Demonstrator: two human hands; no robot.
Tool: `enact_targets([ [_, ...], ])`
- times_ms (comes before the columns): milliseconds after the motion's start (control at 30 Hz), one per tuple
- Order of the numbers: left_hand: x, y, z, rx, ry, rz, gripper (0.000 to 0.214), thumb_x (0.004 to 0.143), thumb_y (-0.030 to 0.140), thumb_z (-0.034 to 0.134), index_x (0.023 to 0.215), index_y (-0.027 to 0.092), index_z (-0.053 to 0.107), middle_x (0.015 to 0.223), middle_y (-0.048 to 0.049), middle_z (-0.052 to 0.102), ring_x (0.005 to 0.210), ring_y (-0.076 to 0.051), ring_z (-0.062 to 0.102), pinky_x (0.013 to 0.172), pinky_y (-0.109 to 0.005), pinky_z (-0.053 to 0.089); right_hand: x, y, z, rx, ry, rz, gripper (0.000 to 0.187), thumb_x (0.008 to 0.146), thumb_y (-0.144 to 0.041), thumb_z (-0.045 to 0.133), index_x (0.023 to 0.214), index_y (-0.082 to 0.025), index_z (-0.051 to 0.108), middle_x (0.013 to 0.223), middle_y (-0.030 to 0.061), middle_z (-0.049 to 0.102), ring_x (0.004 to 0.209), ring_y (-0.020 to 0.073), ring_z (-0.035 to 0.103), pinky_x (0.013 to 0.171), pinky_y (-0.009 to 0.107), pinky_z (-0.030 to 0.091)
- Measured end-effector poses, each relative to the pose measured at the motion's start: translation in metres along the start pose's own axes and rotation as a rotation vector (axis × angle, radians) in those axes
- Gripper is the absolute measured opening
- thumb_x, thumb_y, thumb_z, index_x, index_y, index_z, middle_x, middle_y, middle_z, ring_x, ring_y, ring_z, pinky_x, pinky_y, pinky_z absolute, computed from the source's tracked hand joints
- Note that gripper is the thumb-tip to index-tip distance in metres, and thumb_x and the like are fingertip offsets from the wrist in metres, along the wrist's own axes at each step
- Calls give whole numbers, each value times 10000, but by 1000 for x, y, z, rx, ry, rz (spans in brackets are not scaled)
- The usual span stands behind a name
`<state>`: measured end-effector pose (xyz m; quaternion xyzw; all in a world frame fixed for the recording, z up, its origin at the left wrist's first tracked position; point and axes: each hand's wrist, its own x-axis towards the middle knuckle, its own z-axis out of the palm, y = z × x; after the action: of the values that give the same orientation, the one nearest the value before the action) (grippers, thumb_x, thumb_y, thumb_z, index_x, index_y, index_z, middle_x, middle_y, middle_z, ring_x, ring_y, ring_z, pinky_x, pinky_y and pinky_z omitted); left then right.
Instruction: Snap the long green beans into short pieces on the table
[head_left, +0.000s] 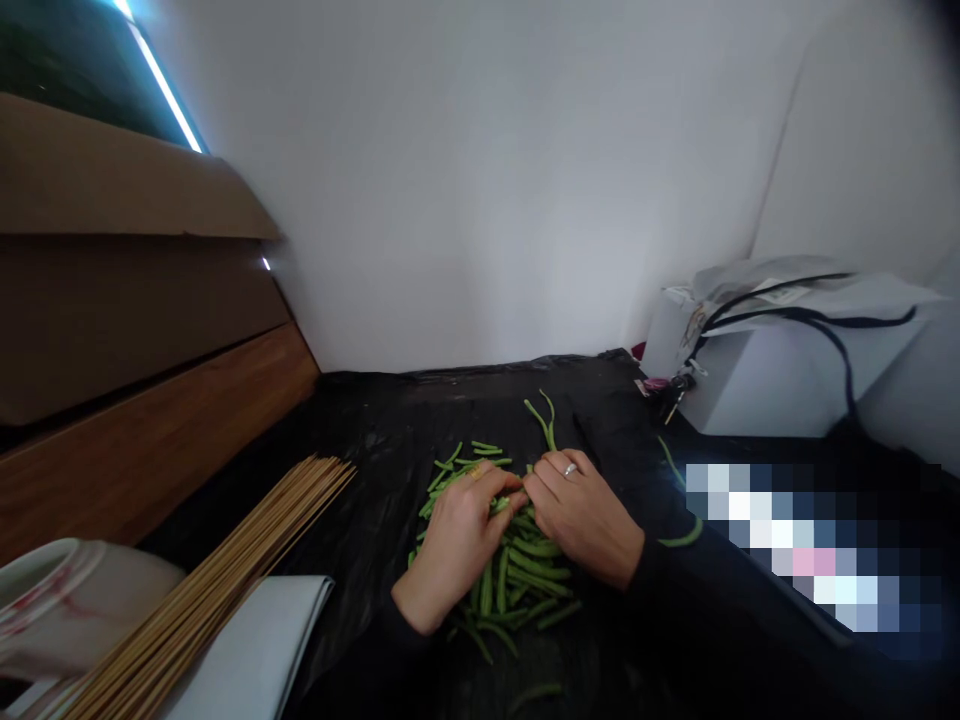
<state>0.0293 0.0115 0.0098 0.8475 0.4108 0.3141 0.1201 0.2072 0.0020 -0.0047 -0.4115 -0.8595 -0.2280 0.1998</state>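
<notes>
Both hands meet over a heap of cut green beans (517,575) on a black plastic sheet (375,510). My left hand (465,530) is closed, its thumb and forefinger pinched at the near end of a long green bean. Wearing a ring, my right hand (574,510) is wrapped round long green beans (549,425), whose far ends stick out beyond its fingers. The fingertips of the two hands touch or nearly touch. Just where the left fingers grip the bean is partly hidden.
Left lie a bundle of thin sticks (247,560), a folded white sheet (251,650) and a white container (90,590). Right are a long bean (686,540), a blurred-out screen-like object (795,560) and a white box (780,385) with black straps. A white wall (465,200) stands behind.
</notes>
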Motion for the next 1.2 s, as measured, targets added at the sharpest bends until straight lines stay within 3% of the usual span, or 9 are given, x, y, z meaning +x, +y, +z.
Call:
enact_targets([
  [233, 1, 1, -7, -29, -113, 21, 146, 909, 254, 561, 869, 181, 680, 821, -39, 651, 801, -189, 606, 711, -272, 431, 0, -6, 6, 95, 28, 50, 106, 828, -134, 481, 742, -178, 527, 749, 56, 521, 760, 240, 455, 692, 390, 361],
  [400, 2, 3, -4, -226, -15, 22, 131, 898, 252, 580, 880, 184, 690, 824, -31, 658, 798, -169, 599, 732, -265, 421, -1, -6, 1, 557, 92, 229, 218, 909, -118, 321, 750, -191, 452, 748, 39, 497, 745, 199, 450, 691, 341, 377],
  [567, 4, 3, -3, -433, 70, -25, 133, 885, 263, 591, 868, 173, 688, 842, -34, 676, 825, -170, 611, 770, -268, 436, 0, -1, -7, 953, 72, 387, 272, 972, -207, 292, 732, -210, 419, 722, 1, 484, 712, 162, 475, 669, 295, 384],
  [700, 5, 1, -5, -546, 115, -166, 192, 901, 319, 551, 889, 158, 654, 749, -17, 655, 635, -139, 570, 602, -239, 427, 1, 3, -9, 1072, 67, 445, 271, 986, -232, 309, 791, -206, 495, 752, 2, 535, 741, 158, 519, 711, 297, 412],
  [767, 5, -2, -5, -478, 145, -174, 192, 910, 325, 536, 902, 162, 637, 749, -14, 645, 635, -140, 564, 598, -240, 424, 1, 4, -7, 1060, 102, 442, 246, 982, -228, 338, 889, -202, 565, 846, 25, 585, 836, 170, 550, 777, 315, 427],
  [900, 2, -8, -1, -112, 165, -27, 122, 907, 275, 558, 937, 191, 641, 894, -38, 637, 855, -186, 590, 771, -286, 433, -1, 8, -4, 848, 244, 451, 233, 944, -247, 455, 1019, -218, 673, 982, 72, 574, 980, 220, 536, 884, 380, 412],
  [1033, 1, -8, 5, 87, 78, 14, 135, 896, 311, 582, 961, 207, 638, 904, -40, 606, 860, -196, 577, 758, -306, 431, -2, 13, -4, 911, 279, 543, 253, 941, -264, 472, 1058, -222, 692, 931, 66, 560, 835, 191, 569, 758, 344, 467],
  [1133, 1, -5, 7, 161, 78, 39, 368, 762, 453, 717, 1057, 247, 642, 1002, -50, 621, 978, -254, 543, 824, -376, 410, -1, 14, -4, 1010, 252, 542, 250, 941, -250, 478, 1069, -224, 692, 915, 56, 584, 786, 171, 584, 703, 316, 486],
  [1200, 1, -4, 6, 175, 129, 51, 518, 672, 505, 773, 1114, 271, 641, 1060, -58, 630, 1033, -285, 514, 851, -417, 389, -1, 11, -3, 999, 260, 477, 246, 932, -223, 494, 1067, -230, 699, 969, 64, 600, 886, 181, 594, 783, 329, 492],
])
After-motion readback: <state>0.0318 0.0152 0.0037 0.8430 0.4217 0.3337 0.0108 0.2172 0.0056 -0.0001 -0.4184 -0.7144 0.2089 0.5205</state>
